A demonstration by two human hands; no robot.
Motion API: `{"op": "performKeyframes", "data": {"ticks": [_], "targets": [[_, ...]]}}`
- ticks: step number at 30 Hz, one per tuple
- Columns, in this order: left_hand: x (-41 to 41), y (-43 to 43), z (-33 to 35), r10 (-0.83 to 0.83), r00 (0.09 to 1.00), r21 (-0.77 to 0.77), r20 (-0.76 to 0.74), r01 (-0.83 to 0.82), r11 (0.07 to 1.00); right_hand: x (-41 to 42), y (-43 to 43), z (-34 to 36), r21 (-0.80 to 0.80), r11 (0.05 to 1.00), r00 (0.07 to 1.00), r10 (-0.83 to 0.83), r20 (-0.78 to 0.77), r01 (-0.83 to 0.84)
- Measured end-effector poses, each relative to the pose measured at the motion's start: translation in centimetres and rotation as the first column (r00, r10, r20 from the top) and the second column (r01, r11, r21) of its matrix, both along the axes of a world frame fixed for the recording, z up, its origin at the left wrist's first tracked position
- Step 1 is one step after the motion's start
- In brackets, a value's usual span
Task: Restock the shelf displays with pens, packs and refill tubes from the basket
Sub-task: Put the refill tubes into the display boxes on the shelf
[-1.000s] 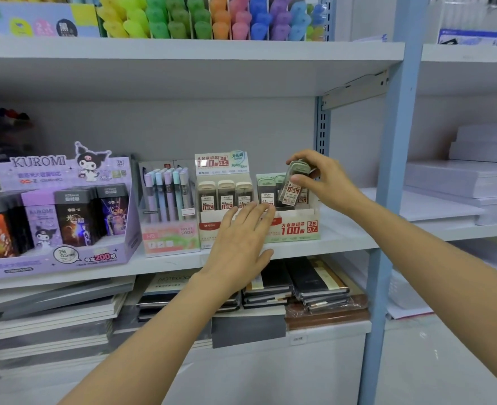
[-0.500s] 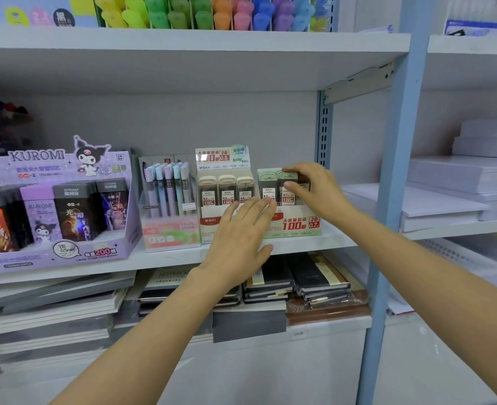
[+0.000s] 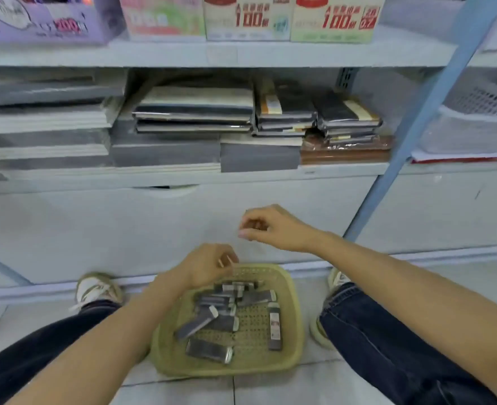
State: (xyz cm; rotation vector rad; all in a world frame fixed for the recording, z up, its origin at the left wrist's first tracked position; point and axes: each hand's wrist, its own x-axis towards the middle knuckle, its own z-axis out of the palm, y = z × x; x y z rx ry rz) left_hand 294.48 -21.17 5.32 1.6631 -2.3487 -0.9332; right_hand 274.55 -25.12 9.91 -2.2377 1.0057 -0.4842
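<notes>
A yellow-green plastic basket point(image 3: 296, 317) sits on the floor between my feet. Several dark refill tubes point(image 3: 209, 350) lie loose in it, and one tube point(image 3: 275, 325) lies apart at the right. My left hand point(image 3: 208, 267) hovers over the basket's back rim with its fingers loosely curled downward, holding nothing. My right hand point(image 3: 273, 229) hangs higher, in front of the white shelf base, loosely curled and empty. The refill display boxes point(image 3: 332, 23) stand on the shelf at the top edge of the view.
Stacks of notebooks point(image 3: 194, 112) fill the shelf below the displays. A blue shelf upright point(image 3: 417, 127) slants down at the right. A purple display box point(image 3: 45, 21) stands at top left. My shoes point(image 3: 95, 287) flank the basket on the tiled floor.
The view has dropped from the shelf to the floor basket. My right hand set the refill tube into the display, and both hands came down empty toward the basket.
</notes>
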Motion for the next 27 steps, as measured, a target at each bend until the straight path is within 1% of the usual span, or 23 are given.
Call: {"op": "performKeyframes", "data": {"ticks": [2,3,5,7,9,12,14,17,20,24,27], "targets": [[1.0,1.5,-5.1,-0.055,0.997,0.131,0.046,0.048,0.99,0.5,0.8,-6.6,0.163,0.986,0.993,0.047,-0.111,-0.029],[1.4,2.2,-7.5,-0.062,0.995,0.171,0.076,0.049,0.984,0.7,1.3,-9.8,0.224,0.974,0.986,0.057,-0.159,-0.02],[2.2,3.7,-11.8,-0.088,0.98,0.238,0.181,0.044,0.97,0.7,2.3,-15.4,0.326,0.945,0.969,0.071,-0.238,0.011],[2.9,5.1,-15.4,-0.129,0.96,0.291,0.248,0.053,0.955,0.7,3.6,-19.8,0.397,0.917,0.946,0.087,-0.313,0.047],[3.6,6.2,-18.0,-0.128,0.961,0.287,0.244,0.054,0.956,0.8,4.6,-22.9,0.432,0.899,0.933,0.092,-0.348,0.073],[4.1,6.6,-20.0,-0.112,0.964,0.238,0.24,0.053,0.97,1.7,5.2,-25.8,0.402,0.911,0.931,0.062,-0.359,0.094],[4.2,6.5,-20.8,-0.135,0.953,0.23,0.271,0.072,0.971,2.6,5.3,-27.0,0.329,0.937,0.918,0.023,-0.395,0.119],[4.4,6.1,-21.7,-0.124,0.95,0.222,0.288,0.06,0.973,3.5,5.6,-28.4,0.184,0.975,0.905,-0.039,-0.424,0.128],[4.8,6.0,-22.2,-0.069,0.97,0.231,0.234,0.014,0.973,3.7,5.6,-28.9,0.092,0.991,0.919,-0.052,-0.392,0.095],[4.9,6.0,-22.0,0.073,0.982,0.251,0.171,-0.115,0.961,3.5,5.1,-28.6,0.076,0.996,0.927,-0.009,-0.374,0.04],[5.0,6.0,-21.8,0.191,0.977,0.309,0.091,-0.21,0.928,2.5,4.7,-27.9,0.121,0.992,0.94,0.014,-0.342,0.029]]}}
